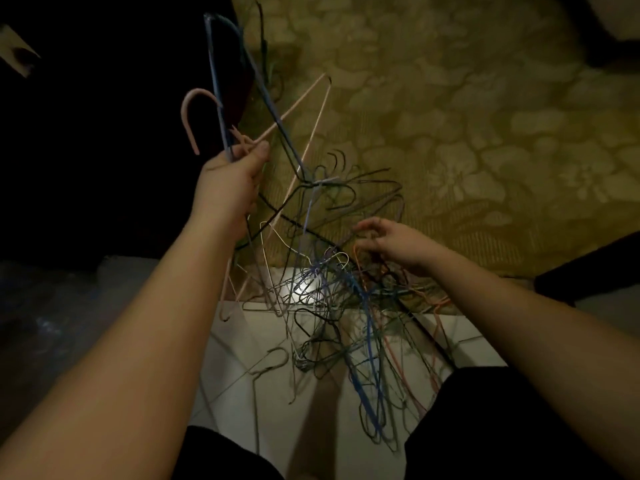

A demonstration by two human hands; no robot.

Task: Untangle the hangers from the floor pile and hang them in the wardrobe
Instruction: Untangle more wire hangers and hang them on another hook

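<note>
Both hands outstretched: left [227,178] gripping raised hangers [242,98], right [391,242] in pile [346,306].

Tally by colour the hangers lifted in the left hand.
pink hanger: 1
blue hanger: 1
Total gripped by the left hand: 2
A dark wire behind them may be a third; I cannot tell. The floor pile is too tangled to count.

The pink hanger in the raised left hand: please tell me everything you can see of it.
The pink hanger looks like thin coated wire, pale pink, with a curved hook at upper left. The left hand grips it near the neck, together with a blue hanger. Its shoulder wires slant toward the carpet, tilted, crossing other hangers.
</note>
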